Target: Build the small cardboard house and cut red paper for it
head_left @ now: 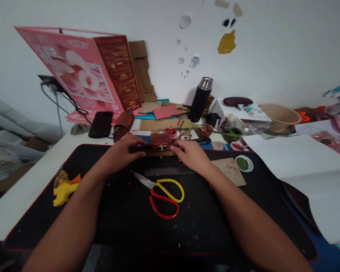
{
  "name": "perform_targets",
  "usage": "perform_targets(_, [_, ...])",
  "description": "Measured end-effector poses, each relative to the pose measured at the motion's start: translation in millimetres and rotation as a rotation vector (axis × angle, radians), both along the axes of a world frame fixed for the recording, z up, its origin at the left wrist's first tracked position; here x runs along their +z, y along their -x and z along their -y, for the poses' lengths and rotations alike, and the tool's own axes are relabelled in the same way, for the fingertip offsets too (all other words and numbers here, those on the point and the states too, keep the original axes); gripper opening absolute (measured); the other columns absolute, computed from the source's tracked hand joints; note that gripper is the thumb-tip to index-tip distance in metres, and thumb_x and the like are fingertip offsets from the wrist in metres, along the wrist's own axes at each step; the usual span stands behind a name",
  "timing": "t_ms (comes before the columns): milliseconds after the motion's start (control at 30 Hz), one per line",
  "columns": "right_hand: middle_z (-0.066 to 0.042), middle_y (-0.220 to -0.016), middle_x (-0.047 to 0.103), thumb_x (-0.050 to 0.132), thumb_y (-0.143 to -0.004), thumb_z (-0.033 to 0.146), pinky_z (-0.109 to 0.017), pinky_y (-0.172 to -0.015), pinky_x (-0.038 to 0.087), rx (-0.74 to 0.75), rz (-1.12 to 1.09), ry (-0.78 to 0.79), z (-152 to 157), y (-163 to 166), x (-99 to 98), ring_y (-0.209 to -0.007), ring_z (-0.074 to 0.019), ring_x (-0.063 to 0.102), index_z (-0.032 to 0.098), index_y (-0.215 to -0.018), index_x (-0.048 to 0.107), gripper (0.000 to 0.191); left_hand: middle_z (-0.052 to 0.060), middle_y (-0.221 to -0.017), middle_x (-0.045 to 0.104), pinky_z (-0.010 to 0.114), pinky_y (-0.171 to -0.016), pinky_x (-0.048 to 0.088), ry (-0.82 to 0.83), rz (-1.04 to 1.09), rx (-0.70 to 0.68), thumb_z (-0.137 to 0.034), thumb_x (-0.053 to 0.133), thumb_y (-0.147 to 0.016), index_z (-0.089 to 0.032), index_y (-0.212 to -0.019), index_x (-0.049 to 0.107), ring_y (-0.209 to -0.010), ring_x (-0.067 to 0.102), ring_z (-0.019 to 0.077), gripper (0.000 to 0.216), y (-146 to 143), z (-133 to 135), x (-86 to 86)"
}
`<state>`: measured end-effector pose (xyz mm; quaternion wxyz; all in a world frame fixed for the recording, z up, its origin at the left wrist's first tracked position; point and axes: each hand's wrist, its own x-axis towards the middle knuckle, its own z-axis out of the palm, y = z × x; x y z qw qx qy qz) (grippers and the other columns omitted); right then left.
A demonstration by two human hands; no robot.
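A small brown model house (161, 143) with a red-edged window stands near the back of the black mat (124, 219). My left hand (127, 151) is just left of it, thumb and fingers apart with nothing seen between them. At the house's right edge, the thumb and fingers of my right hand (191, 154) close on it; some fingertips are hidden. In front lie scissors (150, 184) with one yellow and one red handle, blades partly apart. Between house and scissors lies a dark, clear-looking ruler-like strip (170, 171).
A yellow glue gun (64, 189) lies at left. Corrugated cardboard (231, 171) and a dish of green paint (244, 163) are at right. Behind stand a black flask (200, 100), paint pots (204, 130), a phone (101, 124) and a pink box (82, 71). White paper (306, 166) covers the right side.
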<state>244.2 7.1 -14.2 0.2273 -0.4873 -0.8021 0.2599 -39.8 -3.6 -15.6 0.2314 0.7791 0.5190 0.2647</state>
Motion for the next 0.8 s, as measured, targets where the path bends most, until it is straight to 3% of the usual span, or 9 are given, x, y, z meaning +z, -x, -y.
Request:
perform_targets(200, [0.001, -0.064, 0.065, 0.058, -0.103, 0.029, -0.026, -0.063, 0.036, 0.007, -0.010, 0.009, 0, 0, -0.7, -0.060, -0.0158, 0.058, 0.021, -0.083, 0.067, 0.023, 0.013, -0.147, 0.058, 0.055, -0.124, 0.030, -0.105, -0.111, -0.094, -0.047, 0.075, -0.084, -0.023, -0.104, 0.078, -0.141, 0.045, 0.0344, 0.032, -10, -4, -11.2])
perform_targets(333, [0.001, -0.065, 0.065, 0.058, -0.103, 0.029, -0.026, -0.062, 0.035, 0.009, -0.003, 0.007, 1, 0, 0.4, -0.060, -0.0159, 0.058, 0.021, -0.082, 0.066, 0.024, 0.011, -0.152, 0.055, 0.059, -0.126, 0.024, -0.087, -0.120, -0.122, -0.046, 0.072, -0.088, -0.025, -0.105, 0.079, -0.147, 0.038, 0.0361, 0.028, -17, -8, -17.4])
perform_targets(800, [0.001, -0.066, 0.065, 0.059, -0.103, 0.026, -0.026, -0.064, 0.034, 0.030, 0.027, -0.016, 0, -1, 1.5, -0.063, -0.0149, 0.058, 0.019, -0.084, 0.068, 0.022, 0.012, -0.147, 0.059, 0.055, -0.125, 0.031, -0.043, -0.074, -0.125, -0.044, 0.073, -0.087, -0.024, -0.103, 0.080, -0.143, 0.044, 0.0340, 0.027, -21, -10, -22.8])
